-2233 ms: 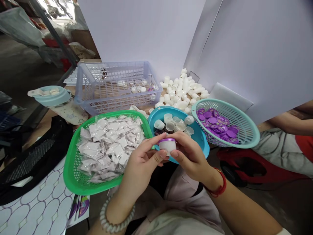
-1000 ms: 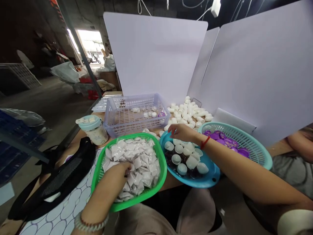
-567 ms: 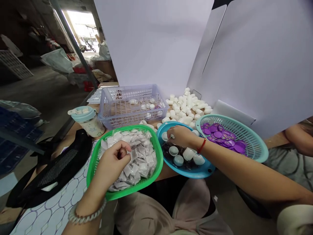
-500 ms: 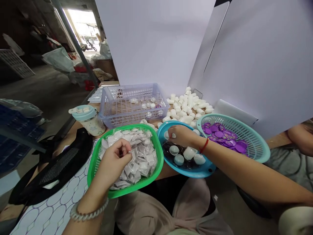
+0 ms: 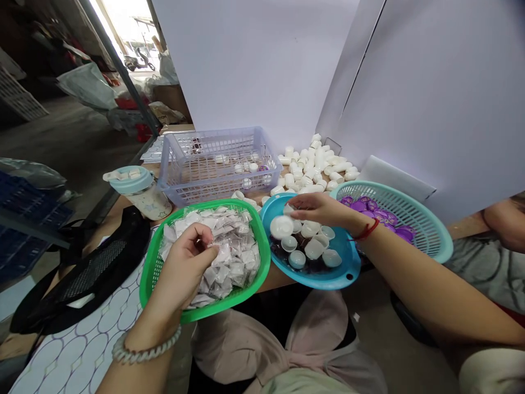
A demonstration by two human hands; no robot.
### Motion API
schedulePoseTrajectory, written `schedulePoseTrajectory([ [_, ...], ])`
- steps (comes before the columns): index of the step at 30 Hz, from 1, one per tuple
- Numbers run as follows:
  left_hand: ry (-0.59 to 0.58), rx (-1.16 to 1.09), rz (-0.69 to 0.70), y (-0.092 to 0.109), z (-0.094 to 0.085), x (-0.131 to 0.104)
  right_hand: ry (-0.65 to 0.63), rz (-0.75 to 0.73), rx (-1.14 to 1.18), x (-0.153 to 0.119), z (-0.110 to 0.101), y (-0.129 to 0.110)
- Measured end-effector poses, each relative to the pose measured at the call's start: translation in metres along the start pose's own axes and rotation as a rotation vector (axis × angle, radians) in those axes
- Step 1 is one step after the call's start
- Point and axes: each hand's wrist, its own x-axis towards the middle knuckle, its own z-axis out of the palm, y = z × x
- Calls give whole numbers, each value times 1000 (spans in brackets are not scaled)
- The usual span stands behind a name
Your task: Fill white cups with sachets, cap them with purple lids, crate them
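Note:
My left hand is closed in a pinch above the green basket, with thumb and forefinger curled together. The basket is full of small clear-wrapped white packets; whether one is between the fingertips I cannot make out. My right hand reaches over the blue basin, its fingers closed on a small white piece whose shape is partly hidden. Just below those fingertips is a blurred round white cup. Several white plastic cups lie in the basin on dark contents.
Behind stand a lilac crate with a few capsules and a heap of white capsule parts. A teal basket holds purple discs. Left are a lidded cup and a black mesh bag. Another person's arm shows at right.
My right hand has lifted and shifted slightly right, and the blurred white cup now shows below its fingers. My left hand keeps its pinch over the packets. The whole view has shifted slightly.

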Motion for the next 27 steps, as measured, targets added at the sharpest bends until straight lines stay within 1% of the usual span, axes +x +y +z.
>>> schedulePoseTrajectory([
  [2,15,-18,-17,2,2,0,44,95,-214,0,-4,0],
  [4,7,-9,-25,1,4,0,74,120,-282,-1,-1,-4],
  [5,-3,2,-23,0,4,0,94,90,-283,-3,3,-7],
  [7,-25,21,0,-3,6,1,130,-19,-257,-9,16,-16],
  [10,-22,26,81,-7,10,1,156,-182,-160,-21,37,-30],
  [11,-9,20,111,-8,12,0,182,-230,-142,-26,44,-34],
  [14,46,-8,177,-8,17,-6,325,-374,-145,-44,57,-41],
  [16,61,-23,192,-6,19,-12,391,-409,-122,-61,62,-42],
  [19,51,-28,193,-4,19,-22,414,-390,-39,-91,69,-40],
  [20,47,-25,193,-3,18,-25,420,-419,-34,-100,72,-39],
  [22,47,-24,193,-2,18,-30,400,-565,-141,-115,83,-38],
  [24,63,-39,187,-3,19,-34,323,-702,-386,-124,97,-36],
  [26,92,-67,183,-4,20,-37,258,-756,-605,-129,111,-33],
  [27,108,-83,180,-5,21,-39,265,-769,-642,-132,116,-31],
])
